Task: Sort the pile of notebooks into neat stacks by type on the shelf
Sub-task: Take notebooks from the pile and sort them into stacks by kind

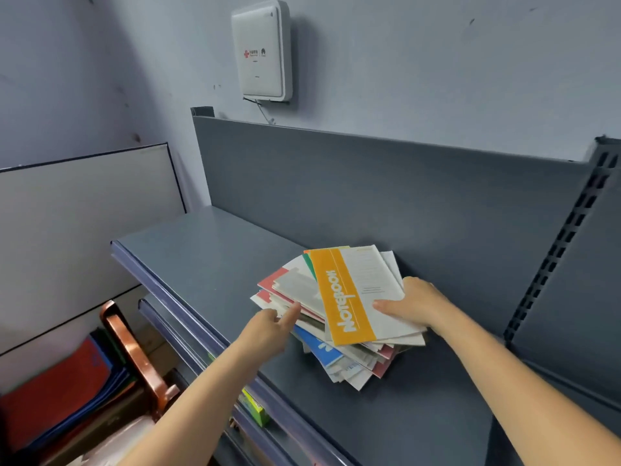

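A messy pile of notebooks (339, 344) lies fanned out on the grey shelf (208, 264), towards its right half. On top is a white notebook with a yellow band reading NOTEBOOK (349, 297). Red, blue, green and white covers stick out beneath it. My right hand (413, 307) grips the right edge of the yellow-banded notebook, thumb on its cover. My left hand (272, 327) is at the pile's left edge, with its fingers reaching against the protruding covers there.
The shelf's grey back panel (369, 186) rises behind the pile. A slotted upright (564, 237) stands at the right. A lower shelf (188, 341) juts out below the front edge. Red and blue folders (67, 391) lie lower left beside a copper-coloured frame (134, 358). A white box (262, 52) hangs on the wall.
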Demonstrator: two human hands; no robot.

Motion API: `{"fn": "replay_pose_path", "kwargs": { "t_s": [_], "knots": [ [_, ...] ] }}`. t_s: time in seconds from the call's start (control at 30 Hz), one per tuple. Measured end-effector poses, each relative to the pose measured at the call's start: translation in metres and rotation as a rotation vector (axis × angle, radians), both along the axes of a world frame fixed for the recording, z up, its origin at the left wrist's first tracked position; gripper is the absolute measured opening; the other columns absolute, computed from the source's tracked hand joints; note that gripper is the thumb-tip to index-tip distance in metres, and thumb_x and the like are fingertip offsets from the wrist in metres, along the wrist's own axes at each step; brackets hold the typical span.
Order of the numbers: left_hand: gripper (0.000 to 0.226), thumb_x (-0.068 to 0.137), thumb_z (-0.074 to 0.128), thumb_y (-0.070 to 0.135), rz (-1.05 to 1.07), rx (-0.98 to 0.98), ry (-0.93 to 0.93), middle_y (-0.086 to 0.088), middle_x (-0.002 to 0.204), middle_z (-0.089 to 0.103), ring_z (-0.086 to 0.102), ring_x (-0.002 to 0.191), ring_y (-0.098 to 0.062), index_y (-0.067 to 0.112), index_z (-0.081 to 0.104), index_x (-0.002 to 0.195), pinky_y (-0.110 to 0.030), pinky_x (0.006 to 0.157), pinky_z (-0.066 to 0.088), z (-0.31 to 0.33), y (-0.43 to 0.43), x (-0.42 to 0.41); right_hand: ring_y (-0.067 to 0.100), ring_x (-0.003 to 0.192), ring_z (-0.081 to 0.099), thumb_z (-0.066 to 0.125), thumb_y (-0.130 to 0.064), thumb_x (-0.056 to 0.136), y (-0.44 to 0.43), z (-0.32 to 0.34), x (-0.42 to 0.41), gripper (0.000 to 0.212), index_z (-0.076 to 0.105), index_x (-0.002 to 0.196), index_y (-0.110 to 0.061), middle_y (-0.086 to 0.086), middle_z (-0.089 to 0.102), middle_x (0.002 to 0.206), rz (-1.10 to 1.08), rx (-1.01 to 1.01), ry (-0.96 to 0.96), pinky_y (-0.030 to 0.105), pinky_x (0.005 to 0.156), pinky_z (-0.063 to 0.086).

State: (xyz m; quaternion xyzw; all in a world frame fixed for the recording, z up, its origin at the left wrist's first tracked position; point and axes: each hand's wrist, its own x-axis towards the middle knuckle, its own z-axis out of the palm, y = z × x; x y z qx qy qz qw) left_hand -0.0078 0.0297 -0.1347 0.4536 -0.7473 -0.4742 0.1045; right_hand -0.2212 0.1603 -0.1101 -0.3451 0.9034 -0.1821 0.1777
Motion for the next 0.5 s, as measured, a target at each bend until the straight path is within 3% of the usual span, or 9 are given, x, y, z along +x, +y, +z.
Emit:
{"fn": "replay_pose_path", "kwargs": {
  "t_s": [0.1,0.23,0.4,0.5],
  "knots": [
    [0.053,0.094,0.049,0.052,0.044,0.145,0.045,-0.011,0.112,0.060,0.060,0.103,-0.027,0.005,0.055,0.119,-0.039,0.095,0.053,-0.001,-0.020,-0.013,0.021,0.111,0.057,0.072,-0.046,0.076,-0.010,0.005,-0.005,0.050,0.060,0.113,-0.014,0.000,0.063,0.117,0.016,0.051,-0.031,0.038,0.094,0.049],
    [0.058,0.087,0.050,0.063,-0.015,0.215,0.013,-0.005,0.118,0.058,0.058,0.108,-0.025,0.014,0.053,0.117,-0.037,0.095,0.053,-0.006,-0.040,-0.017,0.019,0.105,0.058,0.077,-0.031,0.075,-0.026,0.010,-0.007,0.049,0.052,0.114,-0.015,0.000,0.059,0.114,0.005,0.062,-0.147,0.041,0.093,0.050],
    [0.070,0.075,0.056,0.072,-0.122,0.298,0.110,-0.001,0.126,0.056,0.060,0.106,-0.020,0.024,0.050,0.126,-0.036,0.089,0.056,-0.016,-0.058,-0.018,0.021,0.112,0.054,0.070,-0.010,0.078,-0.051,0.019,-0.005,0.041,0.050,0.114,-0.016,0.002,0.058,0.120,0.005,0.152,-0.251,0.044,0.099,0.045],
    [0.075,0.067,0.065,0.069,-0.086,0.381,0.239,-0.003,0.134,0.049,0.061,0.105,-0.019,0.028,0.044,0.126,-0.029,0.072,0.059,-0.023,-0.051,-0.021,0.021,0.111,0.055,0.069,-0.017,0.073,-0.052,0.025,-0.003,0.046,0.051,0.115,-0.017,0.002,0.058,0.120,-0.006,0.178,-0.318,0.044,0.098,0.046]
  ]
}}
